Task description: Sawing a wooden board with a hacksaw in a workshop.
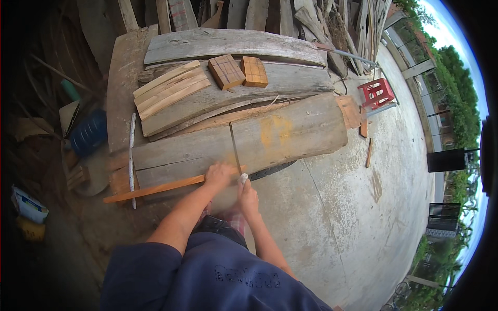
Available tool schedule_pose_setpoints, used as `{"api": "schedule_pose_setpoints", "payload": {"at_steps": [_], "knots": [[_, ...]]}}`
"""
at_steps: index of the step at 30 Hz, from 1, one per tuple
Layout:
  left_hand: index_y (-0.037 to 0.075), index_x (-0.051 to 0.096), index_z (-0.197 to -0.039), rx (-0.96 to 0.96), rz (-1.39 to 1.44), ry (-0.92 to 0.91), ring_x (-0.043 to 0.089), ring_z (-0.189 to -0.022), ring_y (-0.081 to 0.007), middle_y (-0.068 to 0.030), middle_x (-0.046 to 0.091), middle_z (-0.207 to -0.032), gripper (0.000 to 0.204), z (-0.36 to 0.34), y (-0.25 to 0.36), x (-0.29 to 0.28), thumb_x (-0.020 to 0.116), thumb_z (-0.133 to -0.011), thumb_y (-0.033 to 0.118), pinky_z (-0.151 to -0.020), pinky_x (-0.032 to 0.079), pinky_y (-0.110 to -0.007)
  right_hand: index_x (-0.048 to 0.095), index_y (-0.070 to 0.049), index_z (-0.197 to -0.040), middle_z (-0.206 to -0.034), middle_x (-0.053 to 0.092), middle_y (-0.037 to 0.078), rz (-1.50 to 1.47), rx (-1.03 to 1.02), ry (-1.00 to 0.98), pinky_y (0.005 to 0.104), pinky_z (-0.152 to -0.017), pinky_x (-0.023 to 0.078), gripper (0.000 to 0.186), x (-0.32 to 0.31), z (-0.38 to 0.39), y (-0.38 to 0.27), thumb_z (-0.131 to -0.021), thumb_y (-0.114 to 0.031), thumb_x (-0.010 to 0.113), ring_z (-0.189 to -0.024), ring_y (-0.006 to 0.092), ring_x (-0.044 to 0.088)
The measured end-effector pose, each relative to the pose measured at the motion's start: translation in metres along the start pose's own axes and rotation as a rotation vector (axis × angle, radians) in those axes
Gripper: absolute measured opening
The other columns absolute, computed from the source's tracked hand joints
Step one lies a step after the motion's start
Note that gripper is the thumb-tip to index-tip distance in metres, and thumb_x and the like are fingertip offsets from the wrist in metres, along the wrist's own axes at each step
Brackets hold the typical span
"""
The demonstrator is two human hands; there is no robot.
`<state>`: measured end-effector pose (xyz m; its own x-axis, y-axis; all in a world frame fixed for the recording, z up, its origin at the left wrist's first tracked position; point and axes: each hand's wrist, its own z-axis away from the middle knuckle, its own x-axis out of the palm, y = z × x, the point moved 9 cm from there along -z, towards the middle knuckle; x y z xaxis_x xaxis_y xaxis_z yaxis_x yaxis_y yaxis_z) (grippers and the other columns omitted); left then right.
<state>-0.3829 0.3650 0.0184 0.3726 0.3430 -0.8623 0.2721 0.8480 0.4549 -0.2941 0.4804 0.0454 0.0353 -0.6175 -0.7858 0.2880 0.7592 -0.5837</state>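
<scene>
My right hand (249, 199) is closed around the pale handle of a handsaw. The narrow dark saw blade (235, 142) points away from me, over the front grey plank (192, 147). Beside it on the left, my left hand (220, 176) is closed over a long orange-brown wooden strip (155, 189) near its right end, holding it at the plank's near edge. The blade crosses the strip just right of these fingers. Motion blurs the left fingers a little, and the grip's underside is hidden. The strip's other end sticks out to the left, over a whitish measuring stick (133, 160).
Pale slats (171, 88) and two brown wooden blocks (226, 71) lie on the farther planks. A red plastic stool (377, 93) stands on the concrete at right, near wood scraps (369, 153). Boards lean behind. A blue jug (88, 133) is at left; a tire (272, 170) shows under the plank.
</scene>
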Motion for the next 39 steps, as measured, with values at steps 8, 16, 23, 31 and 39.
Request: {"api": "schedule_pose_setpoints", "payload": {"at_steps": [8,16,23,31,39], "knots": [[0.002,0.064,-0.097,-0.034,0.011,0.033,0.062,-0.096,-0.0357,-0.0173,0.065,-0.099,0.025,0.011,-0.008,0.000,0.069,-0.077,0.016,-0.080,0.053,-0.043,0.050,-0.002,-0.096,-0.074,0.061,0.030,-0.037,0.054,-0.071,0.0573,-0.061,0.046,0.026,-0.005,0.066,0.023,-0.098,-0.027,0.049,-0.070,0.0512,0.060],[0.002,0.064,-0.098,-0.026,-0.015,0.032,0.062,-0.098,-0.0356,-0.0179,0.065,-0.100,0.026,0.006,-0.007,0.004,0.069,-0.077,0.015,-0.081,0.053,-0.043,0.051,-0.001,-0.099,-0.079,0.062,0.030,-0.025,-0.018,-0.019,0.0581,-0.063,0.045,0.022,-0.002,0.011,-0.004,-0.098,-0.023,0.050,-0.075,0.0507,0.060],[0.003,0.064,-0.099,-0.034,0.033,-0.031,0.061,-0.100,-0.0343,-0.0170,0.064,-0.102,0.027,0.003,-0.006,-0.001,0.069,-0.077,0.016,-0.083,0.052,-0.043,0.051,-0.001,-0.098,-0.074,0.062,0.030,-0.038,-0.053,0.017,0.0562,-0.060,0.047,0.025,-0.002,0.020,0.004,-0.098,-0.026,0.050,-0.070,0.0498,0.060],[0.003,0.065,-0.100,-0.035,-0.018,0.013,0.061,-0.099,-0.0344,-0.0168,0.065,-0.102,0.027,0.009,-0.011,0.003,0.069,-0.076,0.015,-0.082,0.052,-0.043,0.050,0.000,-0.099,-0.077,0.062,0.030,-0.031,0.030,-0.079,0.0556,-0.061,0.045,0.023,-0.006,0.060,0.016,-0.098,-0.023,0.049,-0.073,0.0504,0.059],[0.003,0.064,-0.100,0.013,-0.004,0.000,0.062,-0.097,-0.0352,-0.0177,0.065,-0.098,0.026,0.002,0.001,0.003,0.068,-0.077,0.015,-0.080,0.053,-0.044,0.050,-0.002,-0.104,-0.074,0.062,0.030,-0.027,-0.025,0.017,0.0571,-0.060,0.047,0.026,0.000,0.001,-0.001,-0.098,-0.027,0.051,-0.071,0.0498,0.061]]}}
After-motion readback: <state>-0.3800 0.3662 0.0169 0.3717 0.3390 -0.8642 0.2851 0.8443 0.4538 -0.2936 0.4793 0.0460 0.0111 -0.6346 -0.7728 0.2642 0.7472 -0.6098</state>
